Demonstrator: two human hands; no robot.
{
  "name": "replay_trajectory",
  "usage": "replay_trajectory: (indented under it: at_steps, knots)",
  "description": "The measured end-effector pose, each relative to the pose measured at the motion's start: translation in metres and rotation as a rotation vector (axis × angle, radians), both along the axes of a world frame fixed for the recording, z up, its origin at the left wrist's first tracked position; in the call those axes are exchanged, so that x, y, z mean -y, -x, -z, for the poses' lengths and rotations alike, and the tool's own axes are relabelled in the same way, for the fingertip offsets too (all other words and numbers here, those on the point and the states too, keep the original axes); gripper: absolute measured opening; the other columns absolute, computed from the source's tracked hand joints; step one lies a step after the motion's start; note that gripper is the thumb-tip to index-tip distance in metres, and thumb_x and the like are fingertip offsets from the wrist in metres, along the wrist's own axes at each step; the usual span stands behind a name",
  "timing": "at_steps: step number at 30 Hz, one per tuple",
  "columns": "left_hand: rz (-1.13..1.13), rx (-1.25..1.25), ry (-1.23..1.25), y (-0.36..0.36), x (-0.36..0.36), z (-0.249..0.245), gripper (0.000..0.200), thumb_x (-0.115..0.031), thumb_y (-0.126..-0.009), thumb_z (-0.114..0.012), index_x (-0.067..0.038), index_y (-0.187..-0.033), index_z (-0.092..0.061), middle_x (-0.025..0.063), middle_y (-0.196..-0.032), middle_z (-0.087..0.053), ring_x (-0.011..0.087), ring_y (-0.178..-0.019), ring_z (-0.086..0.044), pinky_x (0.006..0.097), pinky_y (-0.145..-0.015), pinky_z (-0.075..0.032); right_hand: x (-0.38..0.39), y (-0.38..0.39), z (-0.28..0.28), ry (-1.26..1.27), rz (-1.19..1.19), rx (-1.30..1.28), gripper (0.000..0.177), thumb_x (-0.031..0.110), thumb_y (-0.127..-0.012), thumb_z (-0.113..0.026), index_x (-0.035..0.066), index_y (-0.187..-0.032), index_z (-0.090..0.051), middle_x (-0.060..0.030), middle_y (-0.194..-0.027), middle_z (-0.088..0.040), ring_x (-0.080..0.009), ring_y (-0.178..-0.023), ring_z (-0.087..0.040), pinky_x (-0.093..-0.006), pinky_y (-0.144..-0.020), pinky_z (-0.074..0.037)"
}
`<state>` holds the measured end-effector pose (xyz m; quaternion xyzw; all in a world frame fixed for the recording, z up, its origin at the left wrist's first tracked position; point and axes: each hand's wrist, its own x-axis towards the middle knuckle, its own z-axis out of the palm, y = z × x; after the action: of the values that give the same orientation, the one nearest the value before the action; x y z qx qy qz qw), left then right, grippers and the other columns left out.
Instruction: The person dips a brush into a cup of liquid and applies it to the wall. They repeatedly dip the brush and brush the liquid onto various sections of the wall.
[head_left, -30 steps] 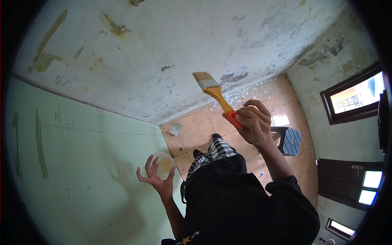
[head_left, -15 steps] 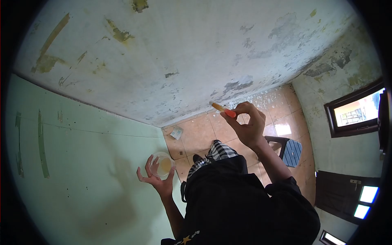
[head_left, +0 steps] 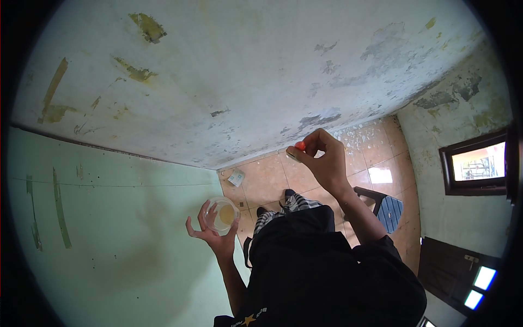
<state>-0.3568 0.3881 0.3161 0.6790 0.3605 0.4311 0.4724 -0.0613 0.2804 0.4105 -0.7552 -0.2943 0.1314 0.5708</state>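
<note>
A clear round plastic tub point(head_left: 213, 216) rests in my left hand point(head_left: 220, 243), the fingers and thumb spread around its sides. Pale yellowish stuff point(head_left: 226, 214) covers part of its bottom. Up and to the right, my right hand point(head_left: 328, 165) pinches a small paintbrush point(head_left: 300, 146) by its orange-red handle. The brush now points away from me, so its bristles are mostly hidden by the fingers. Beyond it stretches the whitish wall point(head_left: 229, 71), with peeled grey patches point(head_left: 321, 117) and yellowish stains.
On the left is a pale green wall point(head_left: 125, 218) with darker strips. A stool with a blue top point(head_left: 389, 214) stands on the tiled floor point(head_left: 261, 175) to my right. Paint flakes lie along the wall base. A small light-coloured packet point(head_left: 236, 177) lies in the corner. At right are a window point(head_left: 478, 162) and a dark door point(head_left: 444, 265).
My right hand has turned the brush, so its pale bristles no longer show plainly. The tub has shifted slightly right and down in view. The camera has tilted a little.
</note>
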Motion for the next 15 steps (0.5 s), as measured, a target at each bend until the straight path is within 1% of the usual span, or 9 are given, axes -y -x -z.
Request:
replay_trajectory:
  at_steps: [3, 6, 8, 9, 11, 15]
  knots:
    - [-0.004, -0.006, -0.039, -0.015, 0.002, -0.003, 0.118, 0.001, -0.069, -0.089, -0.018, -0.150, -0.005, 0.0232, -0.145, -0.047, 0.0380, -0.128, -0.055, 0.0543, -0.111, -0.044, -0.003, -0.013, 0.000, -0.016, -0.054, -0.031, 0.021, 0.008, -0.084, -0.084, 0.003, -0.085, -0.063, -0.0002, -0.065, -0.065, -0.0040, -0.059, -0.057, -0.0230, -0.063, -0.048]
    - [-0.028, -0.028, -0.076, -0.029, 0.004, -0.010, 0.118, 0.001, -0.069, -0.089, -0.018, -0.149, -0.004, 0.0234, -0.145, -0.047, 0.0382, -0.128, -0.055, 0.0547, -0.111, -0.044, -0.010, -0.023, 0.006, 0.011, -0.122, 0.027, 0.019, 0.008, -0.085, -0.083, 0.003, -0.086, -0.064, -0.0005, -0.069, -0.067, -0.0045, -0.061, -0.058, -0.0236, -0.063, -0.048]
    - [-0.017, -0.053, -0.161, -0.033, 0.006, -0.012, 0.119, 0.005, -0.069, -0.086, -0.019, -0.152, -0.004, 0.0226, -0.146, -0.048, 0.0379, -0.128, -0.057, 0.0517, -0.108, -0.046, -0.015, -0.023, 0.005, -0.013, -0.171, 0.012, 0.018, 0.008, -0.085, -0.082, 0.003, -0.088, -0.065, -0.0013, -0.072, -0.068, -0.0051, -0.063, -0.059, -0.0238, -0.063, -0.048]
    - [-0.036, -0.060, -0.162, -0.034, 0.007, -0.015, 0.119, 0.005, -0.069, -0.086, -0.019, -0.152, -0.004, 0.0226, -0.146, -0.048, 0.0379, -0.128, -0.057, 0.0517, -0.108, -0.046, -0.018, -0.022, 0.004, -0.015, -0.191, 0.006, 0.018, 0.008, -0.085, -0.082, 0.003, -0.088, -0.065, -0.0013, -0.072, -0.068, -0.0051, -0.063, -0.059, -0.0238, -0.063, -0.048]
    - [-0.069, -0.057, -0.148, -0.036, 0.009, -0.019, 0.117, 0.001, -0.069, -0.089, -0.018, -0.148, -0.004, 0.0240, -0.144, -0.048, 0.0380, -0.127, -0.056, 0.0541, -0.111, -0.045, -0.025, -0.021, -0.001, 0.006, -0.246, -0.046, 0.020, 0.003, -0.084, -0.082, 0.002, -0.090, -0.064, -0.0005, -0.076, -0.066, -0.0062, -0.068, -0.059, -0.0246, -0.071, -0.050]
    - [-0.105, -0.060, -0.150, -0.034, 0.005, -0.025, 0.116, 0.001, -0.069, -0.089, -0.018, -0.147, -0.005, 0.0244, -0.143, -0.048, 0.0376, -0.127, -0.056, 0.0538, -0.112, -0.046, -0.038, -0.012, -0.005, -0.024, -0.330, -0.074, 0.019, 0.002, -0.084, -0.082, 0.003, -0.091, -0.065, -0.0007, -0.077, -0.066, -0.0068, -0.067, -0.060, -0.0257, -0.072, -0.050]
